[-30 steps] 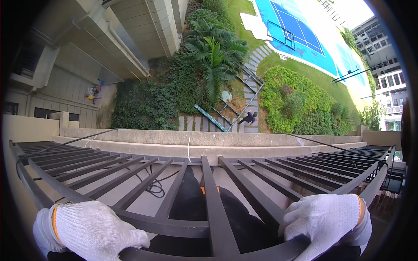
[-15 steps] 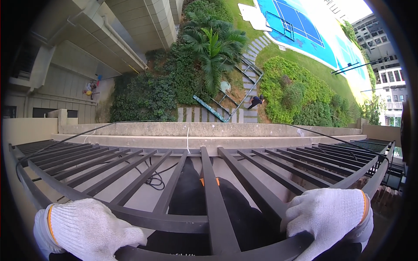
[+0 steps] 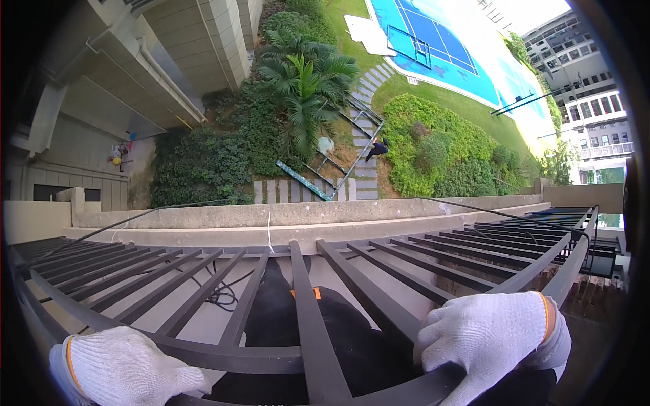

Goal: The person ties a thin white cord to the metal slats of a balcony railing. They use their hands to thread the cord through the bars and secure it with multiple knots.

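The dark metal barred railing (image 3: 305, 325) ran nine-to-three o'clock; the left white-gloved hand (image 3: 122, 369) and the right white-gloved hand (image 3: 491, 338) each clasped its top rail.
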`<state>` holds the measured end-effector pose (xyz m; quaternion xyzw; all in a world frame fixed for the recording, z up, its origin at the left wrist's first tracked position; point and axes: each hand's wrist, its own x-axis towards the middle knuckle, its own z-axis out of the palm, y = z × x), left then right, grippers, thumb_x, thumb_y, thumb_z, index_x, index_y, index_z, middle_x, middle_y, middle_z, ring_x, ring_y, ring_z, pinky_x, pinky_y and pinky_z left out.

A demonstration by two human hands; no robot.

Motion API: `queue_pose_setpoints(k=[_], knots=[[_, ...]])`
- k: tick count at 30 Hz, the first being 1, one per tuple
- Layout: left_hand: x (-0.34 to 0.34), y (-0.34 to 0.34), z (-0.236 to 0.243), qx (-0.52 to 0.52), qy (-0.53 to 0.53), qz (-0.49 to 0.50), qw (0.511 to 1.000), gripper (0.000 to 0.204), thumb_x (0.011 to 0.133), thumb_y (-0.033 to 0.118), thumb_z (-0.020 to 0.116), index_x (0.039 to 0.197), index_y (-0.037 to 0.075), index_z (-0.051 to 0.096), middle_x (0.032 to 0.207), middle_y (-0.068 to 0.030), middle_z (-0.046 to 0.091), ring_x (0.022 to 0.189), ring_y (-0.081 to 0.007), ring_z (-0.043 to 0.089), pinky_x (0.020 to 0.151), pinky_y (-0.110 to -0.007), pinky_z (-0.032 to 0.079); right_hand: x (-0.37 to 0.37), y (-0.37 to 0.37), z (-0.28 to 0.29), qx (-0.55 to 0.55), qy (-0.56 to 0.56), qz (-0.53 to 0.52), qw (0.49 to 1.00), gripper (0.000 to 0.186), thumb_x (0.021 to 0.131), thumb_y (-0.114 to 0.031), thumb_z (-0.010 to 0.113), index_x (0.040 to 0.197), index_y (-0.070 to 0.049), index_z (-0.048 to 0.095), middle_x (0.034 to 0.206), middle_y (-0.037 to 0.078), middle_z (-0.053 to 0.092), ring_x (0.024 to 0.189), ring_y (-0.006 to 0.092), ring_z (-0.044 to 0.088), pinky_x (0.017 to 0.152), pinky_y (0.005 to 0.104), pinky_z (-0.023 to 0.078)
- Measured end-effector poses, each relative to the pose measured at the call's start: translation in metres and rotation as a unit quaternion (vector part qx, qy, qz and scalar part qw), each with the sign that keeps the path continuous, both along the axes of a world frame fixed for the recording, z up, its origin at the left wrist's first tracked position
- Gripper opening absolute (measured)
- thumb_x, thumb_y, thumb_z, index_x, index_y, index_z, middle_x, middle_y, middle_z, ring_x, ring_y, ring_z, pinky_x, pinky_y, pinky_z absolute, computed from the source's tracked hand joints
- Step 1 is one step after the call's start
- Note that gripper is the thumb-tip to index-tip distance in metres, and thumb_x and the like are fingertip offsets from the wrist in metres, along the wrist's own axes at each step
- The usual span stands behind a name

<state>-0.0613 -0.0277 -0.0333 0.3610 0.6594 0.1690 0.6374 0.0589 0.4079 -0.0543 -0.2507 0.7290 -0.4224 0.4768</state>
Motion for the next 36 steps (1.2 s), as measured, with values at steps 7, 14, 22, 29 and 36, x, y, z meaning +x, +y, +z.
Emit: queue_pose_setpoints(k=[7,14,22,29,36], knots=[[0.0004,0.0009,0.0016,-0.008,-0.002,0.004,1.000,0.073,0.085,0.065,0.102,0.125,0.005,0.086,0.093,-0.0206,0.084,0.092,-0.0452,0.085,0.082,-0.053,0.065,0.0004,0.0002,0.0012,-0.001,0.009,-0.002,1.000,0.067,0.086,-0.067,0.105,0.084,-0.006,0.077,0.094,0.016,0.074,0.098,0.0440,0.074,0.086,0.0527,0.060],[0.0012,0.0021,0.0040,-0.009,0.005,-0.003,1.000,0.073,0.085,0.066,0.102,0.125,0.006,0.087,0.092,-0.0199,0.084,0.092,-0.0441,0.086,0.082,-0.052,0.066,0.0015,0.0003,0.0022,-0.005,0.005,-0.007,1.000,0.067,0.087,-0.066,0.105,0.081,-0.005,0.076,0.091,0.017,0.073,0.098,0.0445,0.074,0.086,0.0533,0.060],[0.0010,0.0003,0.0055,-0.009,0.014,-0.019,1.000,0.078,0.087,0.070,0.100,0.132,0.008,0.087,0.090,-0.0188,0.084,0.092,-0.0434,0.086,0.082,-0.052,0.066,-0.0002,-0.0012,0.0049,-0.004,-0.006,-0.008,1.000,0.067,0.087,-0.063,0.106,0.079,-0.005,0.075,0.090,0.017,0.073,0.097,0.0450,0.074,0.085,0.0528,0.060],[0.0028,-0.0027,0.0050,0.001,0.011,0.001,1.000,0.076,0.087,0.069,0.100,0.133,0.010,0.086,0.092,-0.0186,0.085,0.091,-0.0442,0.086,0.083,-0.053,0.066,-0.0009,-0.0011,0.0048,-0.004,0.001,-0.004,1.000,0.066,0.087,-0.064,0.106,0.081,-0.005,0.075,0.091,0.017,0.073,0.097,0.0453,0.074,0.086,0.0532,0.060],[0.0015,-0.0015,0.0073,-0.003,0.015,-0.005,1.000,0.076,0.087,0.068,0.101,0.133,0.009,0.087,0.091,-0.0178,0.085,0.089,-0.0433,0.086,0.082,-0.052,0.067,-0.0004,-0.0006,0.0056,-0.007,0.004,-0.005,1.000,0.066,0.087,-0.064,0.106,0.080,-0.006,0.075,0.091,0.017,0.072,0.096,0.0452,0.073,0.086,0.0533,0.059]])
